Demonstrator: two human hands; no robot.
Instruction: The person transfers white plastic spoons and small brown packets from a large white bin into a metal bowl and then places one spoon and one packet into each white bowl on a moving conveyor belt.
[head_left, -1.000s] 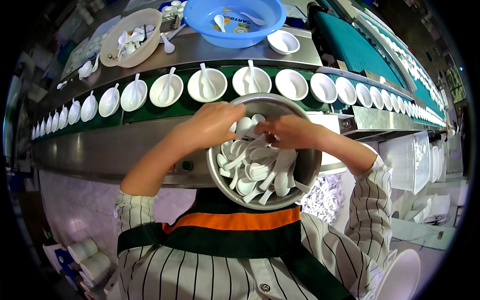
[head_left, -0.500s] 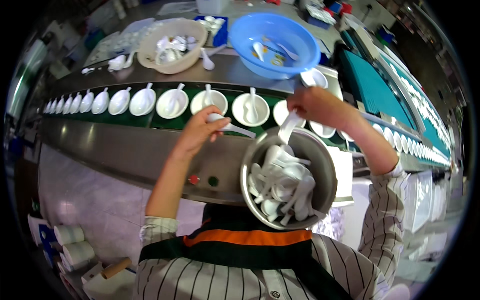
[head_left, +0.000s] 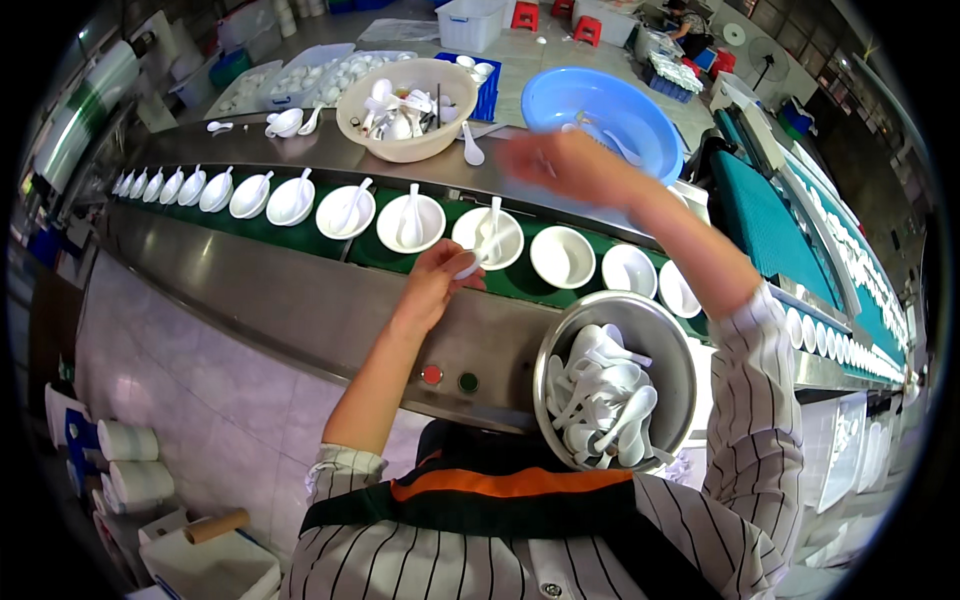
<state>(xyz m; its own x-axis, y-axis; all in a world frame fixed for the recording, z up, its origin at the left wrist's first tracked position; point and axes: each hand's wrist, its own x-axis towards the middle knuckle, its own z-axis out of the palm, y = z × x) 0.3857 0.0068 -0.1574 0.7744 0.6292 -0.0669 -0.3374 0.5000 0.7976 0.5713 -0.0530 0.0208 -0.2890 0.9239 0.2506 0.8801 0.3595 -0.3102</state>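
Evidently, the row is only part filled. On the green belt (head_left: 385, 258), the bowls running toward 10 o'clock from the left hand (head_left: 437, 285) each carry 1 spoon, handle up over the far rim; the nearest 6 are plain, while those farther off are too small to count surely. The 3 bowls (head_left: 562, 257) nearest on the other side, toward 3 o'clock, hold nothing, and more bowls (head_left: 810, 333) recede past the right forearm toward 4 o'clock, apparently without spoons. By that look, the 10 o'clock stretch is done and the other stretch is left.

The left hand pinches a white spoon (head_left: 470, 265) in front of the last filled bowl (head_left: 488, 238), which lies at about 1 o'clock from it; whether spoon and bowl touch, I cannot tell. The right hand (head_left: 575, 165), at 2 o'clock from the left one, is blurred, so its grip and any load cannot be told.

At 4 o'clock from the left hand, a steel pot (head_left: 680, 390) holds a jumbled heap of spoons (head_left: 605, 390). At 1 o'clock from the right hand, a blue basin (head_left: 560, 90) has at least 1 spoon (head_left: 622, 148) inside. Toward 10 o'clock, a cream basin (head_left: 400, 150) holds mixed spoons and darker bits, and 1 loose spoon (head_left: 472, 147) lies just beside it on the counter (head_left: 300, 320).
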